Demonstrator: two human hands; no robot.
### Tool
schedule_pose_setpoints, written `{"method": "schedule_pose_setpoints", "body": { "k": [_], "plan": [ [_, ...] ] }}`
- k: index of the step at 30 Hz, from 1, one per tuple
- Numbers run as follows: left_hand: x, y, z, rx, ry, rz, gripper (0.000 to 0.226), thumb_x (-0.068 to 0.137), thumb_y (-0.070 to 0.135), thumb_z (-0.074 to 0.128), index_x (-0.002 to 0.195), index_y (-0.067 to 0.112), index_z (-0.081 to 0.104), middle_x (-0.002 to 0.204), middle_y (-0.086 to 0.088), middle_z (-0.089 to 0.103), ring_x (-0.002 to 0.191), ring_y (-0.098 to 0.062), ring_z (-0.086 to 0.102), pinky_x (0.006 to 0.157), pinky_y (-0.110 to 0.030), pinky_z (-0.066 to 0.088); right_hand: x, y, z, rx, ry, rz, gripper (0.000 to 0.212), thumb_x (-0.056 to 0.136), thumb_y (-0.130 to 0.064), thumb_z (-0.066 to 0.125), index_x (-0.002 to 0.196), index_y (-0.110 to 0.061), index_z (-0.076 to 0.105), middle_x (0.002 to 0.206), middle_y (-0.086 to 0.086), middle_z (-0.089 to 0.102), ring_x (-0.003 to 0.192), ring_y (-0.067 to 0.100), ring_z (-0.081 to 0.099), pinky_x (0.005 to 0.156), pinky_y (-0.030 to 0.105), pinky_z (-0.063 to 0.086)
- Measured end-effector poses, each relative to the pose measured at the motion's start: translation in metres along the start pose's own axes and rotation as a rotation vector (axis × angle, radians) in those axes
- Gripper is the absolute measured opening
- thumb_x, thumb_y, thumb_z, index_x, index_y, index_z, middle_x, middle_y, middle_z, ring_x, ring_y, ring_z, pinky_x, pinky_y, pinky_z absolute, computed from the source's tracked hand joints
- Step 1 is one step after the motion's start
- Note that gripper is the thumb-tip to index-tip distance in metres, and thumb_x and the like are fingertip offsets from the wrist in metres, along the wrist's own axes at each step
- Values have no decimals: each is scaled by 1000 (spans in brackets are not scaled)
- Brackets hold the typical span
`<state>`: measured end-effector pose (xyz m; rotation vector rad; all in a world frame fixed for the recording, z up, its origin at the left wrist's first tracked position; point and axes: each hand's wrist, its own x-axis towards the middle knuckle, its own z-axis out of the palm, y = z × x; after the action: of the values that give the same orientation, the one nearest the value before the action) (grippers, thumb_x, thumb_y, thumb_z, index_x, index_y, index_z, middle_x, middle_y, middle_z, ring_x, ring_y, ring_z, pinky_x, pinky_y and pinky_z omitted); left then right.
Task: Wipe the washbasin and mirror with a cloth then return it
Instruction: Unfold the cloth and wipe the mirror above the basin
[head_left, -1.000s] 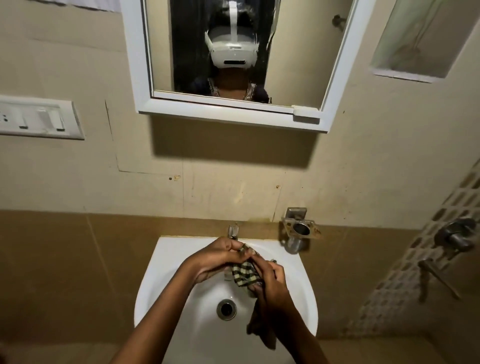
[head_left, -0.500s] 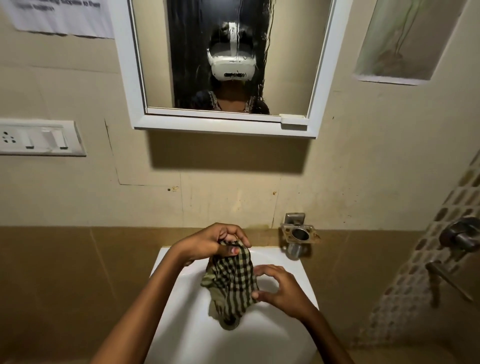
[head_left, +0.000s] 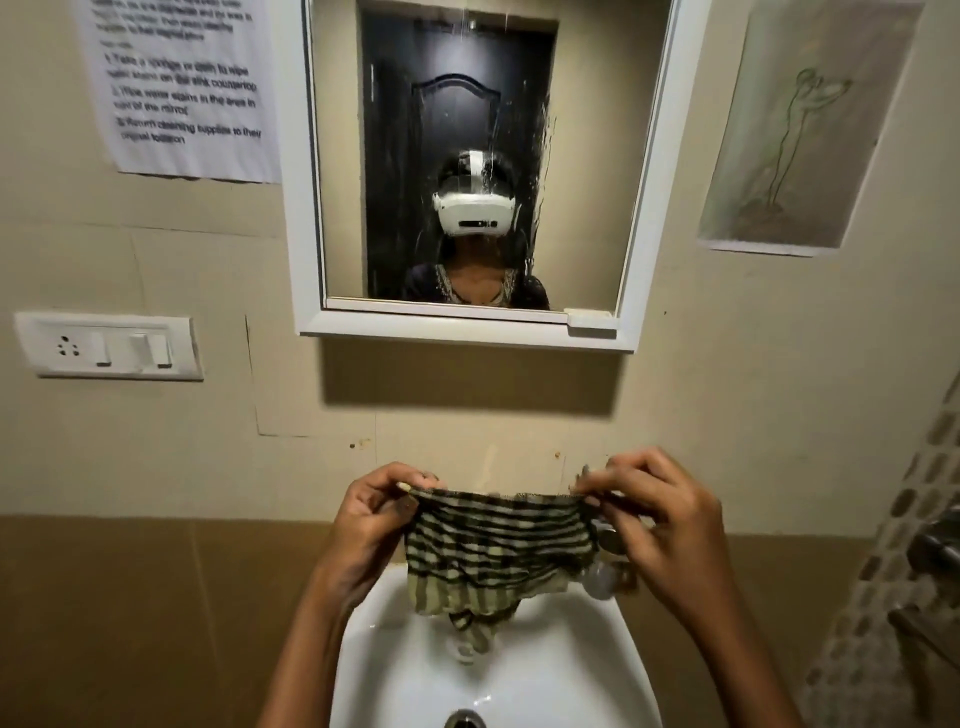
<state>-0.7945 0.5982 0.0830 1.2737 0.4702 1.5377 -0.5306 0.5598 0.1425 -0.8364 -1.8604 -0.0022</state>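
A green and black checked cloth (head_left: 493, 551) hangs spread out above the white washbasin (head_left: 587, 670). My left hand (head_left: 374, 525) pinches its top left corner and my right hand (head_left: 660, 519) pinches its top right corner. The cloth's lower part droops toward the basin and hides the tap. The drain (head_left: 464, 719) shows at the bottom edge. Above, the white-framed mirror (head_left: 587, 171) on the wall shows water streaks down its glass and a reflected person wearing a white headset.
A printed paper notice (head_left: 182, 88) is stuck to the wall left of the mirror. A switch panel (head_left: 109, 344) sits lower left. A drawing (head_left: 795, 130) hangs at the right. Metal shower fittings (head_left: 935, 545) stick out at the right edge.
Both hands rose from the basin and moved apart, stretching the bunched cloth open between them. The view tilted up, showing more of the mirror and the notice.
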Motion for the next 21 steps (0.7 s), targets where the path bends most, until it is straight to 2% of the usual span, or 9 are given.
{"method": "schedule_pose_setpoints", "body": {
  "k": [2,4,7,10,12,14,17,19,21],
  "plan": [
    [18,8,18,-52,-58,28,17,59,21,84,71,17,72,80,1,73,81,-9,67,77,-18,53,23,-6,2,122,26,-26,22,77,3,68,84,-17,72,87,-16,57,82,3,62,71,10,52],
    [37,9,41,9,-47,25,11,64,11,76,71,18,73,82,3,75,82,-8,68,79,-21,53,48,-8,14,217,-30,25,22,77,6,69,82,-15,72,86,-7,61,79,6,64,68,15,55],
    [59,1,67,13,41,-70,33,81,-4,50,69,19,71,77,1,73,77,-19,64,72,-27,55,68,-5,40,384,-69,144,21,79,6,68,82,-15,71,84,0,65,76,9,65,69,19,57],
    [70,-6,77,-161,69,-130,30,90,4,37,79,16,63,76,-4,71,72,-21,67,71,-38,57,70,6,58,414,14,173,19,81,1,68,84,-17,71,86,0,68,78,10,67,64,21,57],
    [73,-6,78,-205,97,-153,28,91,3,35,83,14,58,75,-5,72,68,-19,70,59,-33,58,67,10,66,417,54,210,19,81,2,67,86,-17,71,86,-2,68,79,12,68,64,28,58],
    [72,-4,75,-48,125,-145,26,91,1,41,84,14,63,77,-5,73,68,-17,71,57,-27,57,61,11,73,342,144,215,23,79,2,67,88,-19,70,84,-5,69,78,8,66,71,24,56],
    [73,-1,67,363,130,-49,21,81,-2,63,90,17,66,77,-1,72,72,-13,68,63,-20,55,40,8,82,341,360,332,29,81,-3,68,94,-29,64,83,-10,68,75,1,64,71,14,51],
    [75,3,66,452,167,1,30,73,2,74,93,22,64,71,-2,68,70,-15,64,67,-23,53,17,6,93,617,426,490,19,85,-13,63,97,-28,61,94,-6,68,83,0,65,75,17,52],
    [78,7,69,476,227,31,35,69,8,79,92,27,63,67,0,66,67,-17,61,67,-30,50,-6,1,110,1003,371,684,22,82,-24,54,104,-23,59,106,-4,65,87,-3,66,71,15,53]
  ]
}}
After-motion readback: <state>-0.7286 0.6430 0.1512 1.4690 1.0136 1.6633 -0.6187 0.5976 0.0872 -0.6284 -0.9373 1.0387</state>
